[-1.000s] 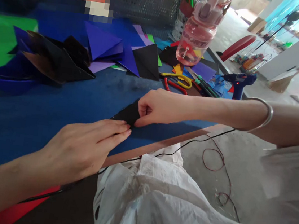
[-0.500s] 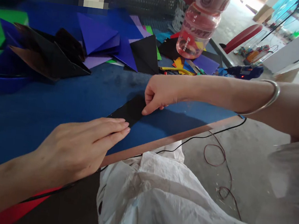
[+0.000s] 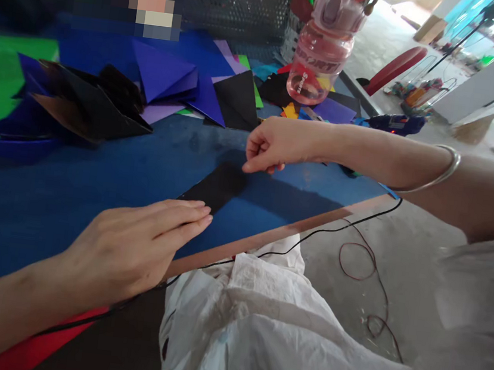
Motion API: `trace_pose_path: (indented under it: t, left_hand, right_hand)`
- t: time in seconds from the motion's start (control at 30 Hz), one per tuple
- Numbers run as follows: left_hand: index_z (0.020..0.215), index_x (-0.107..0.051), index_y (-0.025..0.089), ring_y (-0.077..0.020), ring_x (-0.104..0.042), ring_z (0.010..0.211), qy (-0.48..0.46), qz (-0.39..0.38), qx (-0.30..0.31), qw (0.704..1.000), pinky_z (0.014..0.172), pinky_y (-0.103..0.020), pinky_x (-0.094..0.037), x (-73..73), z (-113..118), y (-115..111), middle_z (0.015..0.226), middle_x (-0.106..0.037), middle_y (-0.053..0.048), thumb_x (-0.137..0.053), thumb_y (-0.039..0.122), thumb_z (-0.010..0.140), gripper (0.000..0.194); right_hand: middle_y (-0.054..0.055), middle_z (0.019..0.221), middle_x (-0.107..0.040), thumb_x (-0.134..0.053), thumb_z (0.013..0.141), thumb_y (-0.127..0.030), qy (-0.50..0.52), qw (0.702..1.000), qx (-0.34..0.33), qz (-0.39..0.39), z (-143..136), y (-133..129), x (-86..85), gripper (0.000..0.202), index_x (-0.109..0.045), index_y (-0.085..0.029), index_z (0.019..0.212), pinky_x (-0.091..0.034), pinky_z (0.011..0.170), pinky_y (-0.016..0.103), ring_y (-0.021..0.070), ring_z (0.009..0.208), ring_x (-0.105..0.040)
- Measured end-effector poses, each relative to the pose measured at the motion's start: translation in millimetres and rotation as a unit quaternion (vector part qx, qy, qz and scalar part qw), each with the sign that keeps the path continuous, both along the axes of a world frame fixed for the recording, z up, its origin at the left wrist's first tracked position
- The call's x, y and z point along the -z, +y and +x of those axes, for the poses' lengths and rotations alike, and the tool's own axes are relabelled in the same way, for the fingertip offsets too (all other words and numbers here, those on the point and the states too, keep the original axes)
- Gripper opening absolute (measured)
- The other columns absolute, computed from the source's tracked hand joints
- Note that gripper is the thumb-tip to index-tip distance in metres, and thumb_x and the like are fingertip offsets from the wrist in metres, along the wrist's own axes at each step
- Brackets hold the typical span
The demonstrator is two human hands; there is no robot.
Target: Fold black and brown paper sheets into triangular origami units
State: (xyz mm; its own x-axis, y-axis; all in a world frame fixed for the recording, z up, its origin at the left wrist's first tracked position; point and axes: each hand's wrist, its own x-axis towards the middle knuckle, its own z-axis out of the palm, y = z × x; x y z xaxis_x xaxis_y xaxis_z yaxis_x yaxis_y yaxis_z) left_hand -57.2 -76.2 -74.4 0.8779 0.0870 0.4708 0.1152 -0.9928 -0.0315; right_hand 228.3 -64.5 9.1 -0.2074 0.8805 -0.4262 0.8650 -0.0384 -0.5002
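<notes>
A dark strip of black paper (image 3: 217, 184) lies flat on the blue tabletop (image 3: 140, 172). My left hand (image 3: 132, 240) rests palm down over its near end, fingers stretched out and close together, covering that part. At the far end of the strip is my right hand (image 3: 274, 146), with its fingers curled in and the thumb against the index finger. The thumb tip is right by the strip's far edge; whether it touches is unclear. Nothing shows between these fingers.
Folded black paper (image 3: 99, 101) and purple paper (image 3: 162, 72) pile up at the back left. A pink bottle (image 3: 318, 67) stands behind my right hand, with a glue gun (image 3: 396, 124) to its right. A black cord (image 3: 322, 230) runs along the table's front edge.
My right hand has shifted slightly up and right, so more of the black strip's far end shows. My left hand stays in place. The view has tilted a little.
</notes>
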Motion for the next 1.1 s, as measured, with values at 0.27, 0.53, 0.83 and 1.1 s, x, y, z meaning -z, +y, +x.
trace_pose_path:
  t: [0.27, 0.53, 0.83, 1.1]
  left_hand:
    - [0.127, -0.065, 0.020, -0.0149, -0.067, 0.121, -0.013, -0.044, -0.007, 0.999, 0.105, -0.027, -0.055, 2.9, -3, -2, 0.127, -0.073, -0.005, -0.046, 0.001, 0.091, 0.045]
    - [0.115, -0.072, 0.025, -0.0153, -0.073, 0.108, -0.001, -0.102, -0.044, 0.994, 0.092, -0.026, -0.059, -9.8, 4, -5, 0.117, -0.076, -0.003, -0.047, 0.002, 0.091, 0.042]
    - [0.086, -0.070, 0.018, -0.0141, -0.064, 0.071, 0.083, -0.325, -0.301, 0.893, 0.066, -0.025, -0.050, -52.7, 56, -8, 0.088, -0.072, -0.003, -0.060, 0.038, 0.086, 0.023]
    - [0.056, -0.061, 0.018, -0.0093, -0.043, 0.039, 0.291, -0.521, -0.438, 0.673, 0.038, -0.021, -0.030, -76.4, 91, 17, 0.047, -0.054, 0.000, -0.076, 0.058, 0.068, 0.045]
  right_hand:
    - [-0.003, 0.060, -0.067, -0.075, 0.087, -0.029, 0.093, 0.982, -0.162, -0.015, -35, 11, 11.9, 0.017, -0.068, -0.017, 0.076, -0.043, 0.049, 0.020, 0.0080, 0.051, -0.059]
    - [-0.004, 0.055, -0.066, -0.081, 0.080, -0.034, 0.068, 0.977, -0.199, 0.046, -20, 21, 31.1, 0.021, -0.071, -0.015, 0.079, -0.044, 0.055, 0.020, 0.0091, 0.049, -0.061]
    - [0.003, 0.066, -0.072, -0.078, 0.080, -0.044, 0.013, 0.962, -0.243, 0.126, -16, 20, 31.4, 0.031, -0.078, -0.014, 0.087, -0.042, 0.060, 0.022, 0.0107, 0.053, -0.060]
    - [0.003, 0.060, -0.070, -0.077, 0.081, -0.043, 0.015, 0.957, -0.257, 0.136, -14, 20, 32.9, 0.032, -0.078, -0.012, 0.087, -0.041, 0.059, 0.022, 0.0113, 0.053, -0.058]
